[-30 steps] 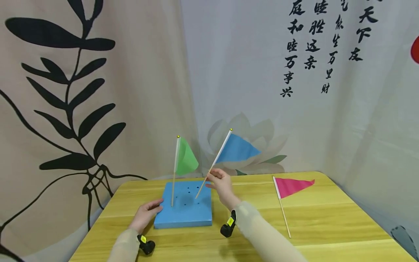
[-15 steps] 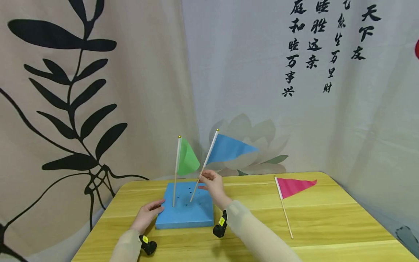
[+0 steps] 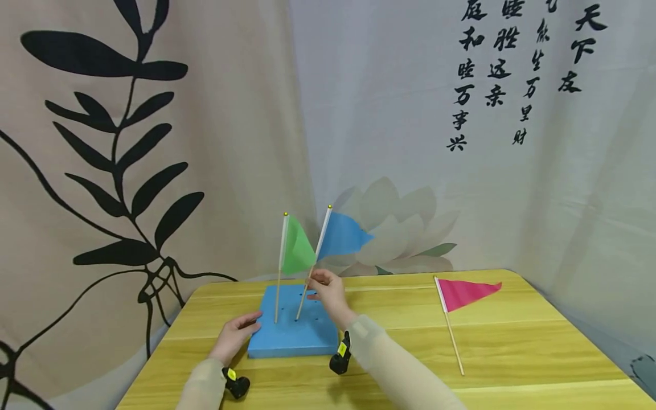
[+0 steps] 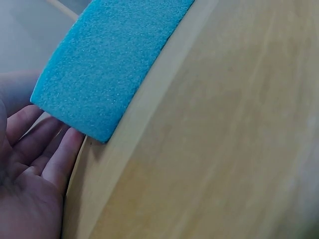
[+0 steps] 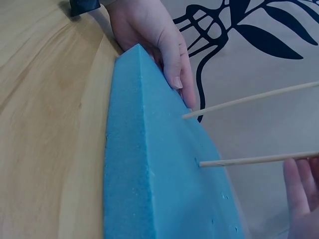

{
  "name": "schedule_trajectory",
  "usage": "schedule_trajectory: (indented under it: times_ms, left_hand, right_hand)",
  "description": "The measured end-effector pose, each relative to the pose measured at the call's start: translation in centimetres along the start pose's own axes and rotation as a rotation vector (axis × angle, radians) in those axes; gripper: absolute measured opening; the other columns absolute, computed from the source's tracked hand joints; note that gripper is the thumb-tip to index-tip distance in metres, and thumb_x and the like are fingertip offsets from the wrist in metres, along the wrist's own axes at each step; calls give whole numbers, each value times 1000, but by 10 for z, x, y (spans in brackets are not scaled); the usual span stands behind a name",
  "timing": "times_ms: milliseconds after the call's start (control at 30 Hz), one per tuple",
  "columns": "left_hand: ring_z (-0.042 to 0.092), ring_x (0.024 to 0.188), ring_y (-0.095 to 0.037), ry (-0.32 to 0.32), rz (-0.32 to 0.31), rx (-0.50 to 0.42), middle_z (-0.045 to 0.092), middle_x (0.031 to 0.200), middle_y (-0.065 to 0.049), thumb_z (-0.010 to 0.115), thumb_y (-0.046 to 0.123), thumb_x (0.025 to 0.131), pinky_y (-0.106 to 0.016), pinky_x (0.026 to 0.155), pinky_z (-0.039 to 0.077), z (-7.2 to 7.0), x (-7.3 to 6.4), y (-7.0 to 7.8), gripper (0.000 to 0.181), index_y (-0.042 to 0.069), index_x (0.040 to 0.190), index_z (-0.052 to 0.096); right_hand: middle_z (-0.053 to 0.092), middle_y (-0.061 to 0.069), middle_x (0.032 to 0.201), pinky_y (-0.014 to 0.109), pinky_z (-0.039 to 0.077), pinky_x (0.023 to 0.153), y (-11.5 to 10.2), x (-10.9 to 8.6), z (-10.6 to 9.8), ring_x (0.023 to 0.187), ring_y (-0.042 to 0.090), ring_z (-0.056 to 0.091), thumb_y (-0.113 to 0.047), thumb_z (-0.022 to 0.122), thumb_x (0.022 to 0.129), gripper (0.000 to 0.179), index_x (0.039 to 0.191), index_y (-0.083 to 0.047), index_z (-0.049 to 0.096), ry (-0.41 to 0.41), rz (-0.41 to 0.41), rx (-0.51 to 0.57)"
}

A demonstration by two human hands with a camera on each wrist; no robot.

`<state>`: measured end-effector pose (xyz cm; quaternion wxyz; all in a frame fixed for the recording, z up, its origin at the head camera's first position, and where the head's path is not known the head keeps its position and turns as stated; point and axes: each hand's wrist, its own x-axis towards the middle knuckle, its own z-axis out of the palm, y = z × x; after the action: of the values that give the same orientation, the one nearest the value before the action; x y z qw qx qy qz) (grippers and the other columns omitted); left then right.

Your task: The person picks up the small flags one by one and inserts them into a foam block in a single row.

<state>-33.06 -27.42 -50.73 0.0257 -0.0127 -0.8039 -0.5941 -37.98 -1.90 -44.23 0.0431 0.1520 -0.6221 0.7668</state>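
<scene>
My right hand (image 3: 330, 293) pinches the stick of a blue flag (image 3: 342, 233), which leans to the right. The stick's lower tip meets the top of a blue foam block (image 3: 292, 345) beside a small hole; whether it enters cannot be told. To its left, a green flag (image 3: 297, 247) stands nearly upright in the block. My left hand (image 3: 236, 337) rests against the block's left edge, its thumb (image 5: 172, 69) on the top face. Its fingers lie fairly straight along the edge in the left wrist view. The flag cloths are out of the right wrist view.
A pink flag (image 3: 468, 294) lies on the wooden table (image 3: 400, 341) to the right, stick toward me. Several small holes dot the block's top. Behind the table hangs a pale cloth (image 3: 246, 142) with printed leaves and characters. Each wrist wears a small black camera.
My right hand has moved left and slightly down, bringing the blue flag's stick tip closer to the green flag. The flag is more upright. My left hand has kept its place on the block.
</scene>
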Motion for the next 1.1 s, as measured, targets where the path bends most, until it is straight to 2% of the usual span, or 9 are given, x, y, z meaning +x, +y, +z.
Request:
schedule_trajectory:
  times_ms: [133, 233, 367, 533, 767, 900, 1100]
  left_hand:
    - [48, 126, -34, 3, 10, -4, 51, 139, -17, 62, 16, 96, -48, 103, 42, 0, 1, -2, 42, 3, 135, 57]
    - [48, 125, -34, 2, 18, 6, 51, 139, -17, 62, 16, 96, -47, 103, 42, 0, 0, -1, 42, 3, 135, 57]
    - [48, 126, -35, -3, 21, 9, 50, 140, -19, 62, 16, 96, -48, 103, 42, 0, -1, 1, 43, 1, 136, 55]
    - [46, 127, -36, -3, 8, -1, 48, 141, -21, 60, 13, 97, -49, 103, 42, 0, 0, 0, 43, -1, 136, 54]
    - [47, 126, -36, -6, 4, 4, 49, 140, -21, 60, 15, 97, -49, 102, 42, 1, -1, 1, 42, -1, 136, 54]
    - [48, 125, -35, 8, 8, 10, 51, 139, -20, 60, 14, 97, -48, 102, 42, 1, -2, 3, 41, -1, 135, 55]
    - [48, 125, -35, 5, 6, 13, 50, 140, -20, 61, 15, 97, -48, 102, 42, 0, -2, 1, 42, 0, 136, 55]
  right_hand:
    - [61, 32, 109, 63, 50, 81, -7, -4, 2, 95, 45, 63, 1, 60, 94, 18, 110, 9, 61, -20, -12, 1]
    - [61, 34, 107, 64, 50, 81, -17, -10, 5, 96, 49, 61, 3, 59, 94, 14, 106, 9, 62, -29, -21, -14]
    - [64, 28, 100, 63, 51, 80, -28, -17, 9, 95, 47, 62, 3, 60, 93, 11, 103, 7, 63, -35, -18, -36]
    - [66, 24, 97, 62, 52, 79, -27, -19, 11, 94, 46, 62, 3, 60, 93, 12, 103, 9, 63, -51, -36, -51]
    - [62, 35, 99, 60, 54, 75, -23, -22, 13, 95, 52, 60, 4, 60, 92, 11, 101, 12, 62, -49, -49, -73]
    - [65, 28, 95, 60, 53, 73, -22, -24, 16, 91, 47, 63, 3, 61, 92, 12, 101, 12, 63, -44, -58, -109]
    - [66, 18, 93, 56, 56, 68, -19, -29, 19, 85, 29, 65, 0, 62, 93, 10, 101, 5, 65, -60, -42, -172]
